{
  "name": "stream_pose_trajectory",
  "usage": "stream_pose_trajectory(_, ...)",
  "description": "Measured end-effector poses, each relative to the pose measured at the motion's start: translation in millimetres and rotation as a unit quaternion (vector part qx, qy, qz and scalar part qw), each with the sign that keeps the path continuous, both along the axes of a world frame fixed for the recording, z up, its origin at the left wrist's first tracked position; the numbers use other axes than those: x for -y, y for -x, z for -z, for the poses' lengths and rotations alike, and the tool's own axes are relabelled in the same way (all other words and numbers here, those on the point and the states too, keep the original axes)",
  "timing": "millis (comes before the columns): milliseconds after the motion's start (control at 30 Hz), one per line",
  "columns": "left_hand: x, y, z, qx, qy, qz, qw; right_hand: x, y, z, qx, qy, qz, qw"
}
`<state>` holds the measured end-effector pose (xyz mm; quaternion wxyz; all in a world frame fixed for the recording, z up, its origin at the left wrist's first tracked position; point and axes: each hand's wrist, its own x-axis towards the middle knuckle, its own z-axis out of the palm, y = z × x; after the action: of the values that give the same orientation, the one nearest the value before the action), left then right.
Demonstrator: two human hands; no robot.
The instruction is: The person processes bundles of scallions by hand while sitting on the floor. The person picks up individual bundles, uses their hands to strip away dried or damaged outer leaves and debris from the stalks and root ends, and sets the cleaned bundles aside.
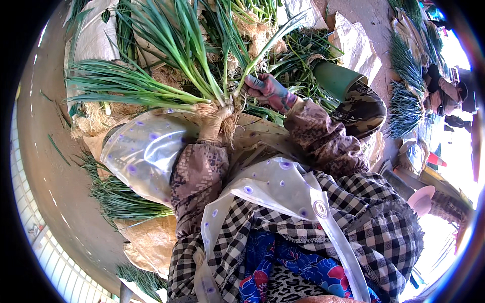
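My left hand (214, 121), in a pale covering, is closed around the root ends of a bunch of green onions (194, 81). Their long leaves fan out to the left and away from me, and stringy roots (230, 126) hang beside the wrist. To the right, my right hand (271, 92) wears a stained, greyish-pink glove. Its fingers are bent round the lower part of one green onion stalk (257, 58), which leans away from the bunch toward the upper right. Part of the left hand's fingers is hidden behind roots and stalks.
A clear spotted plastic apron (146, 151) covers my lap. Beyond lie heaped green onions with roots (252, 30) and loose leaves (303, 60). My green boot (331, 78) is at the right. More bundles (126, 197) lie at the left. A person (447, 93) sits far right by stacked bundles (404, 86).
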<state>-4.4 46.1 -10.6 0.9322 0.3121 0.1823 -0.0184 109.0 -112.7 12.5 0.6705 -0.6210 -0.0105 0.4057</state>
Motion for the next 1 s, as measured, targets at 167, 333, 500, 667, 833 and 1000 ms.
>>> stream_pose_trajectory(167, -4, 2, -9, -0.088, -0.009, 0.069, 0.994, 4, -24, -19, 0.156, 0.063, -0.117, 0.979)
stream_pose_trajectory(333, -6, 4, -40, -0.02, 0.22, 0.044, 0.974, -49, -27, -67, 0.563, 0.231, -0.239, 0.757)
stream_pose_trajectory(500, -11, -3, -25, -0.027, 0.217, 0.032, 0.975, -90, -19, -35, 0.599, 0.093, -0.194, 0.771)
stream_pose_trajectory(667, -6, -4, -18, -0.039, 0.218, 0.018, 0.975, -55, -41, -44, 0.048, -0.117, 0.091, 0.988)
stream_pose_trajectory(833, -6, 7, -24, -0.037, 0.202, -0.033, 0.978, -34, -6, -67, -0.042, -0.144, 0.101, 0.984)
stream_pose_trajectory(1000, -5, -3, -18, -0.03, 0.211, -0.021, 0.977, -20, -4, -70, 0.041, -0.145, 0.015, 0.988)
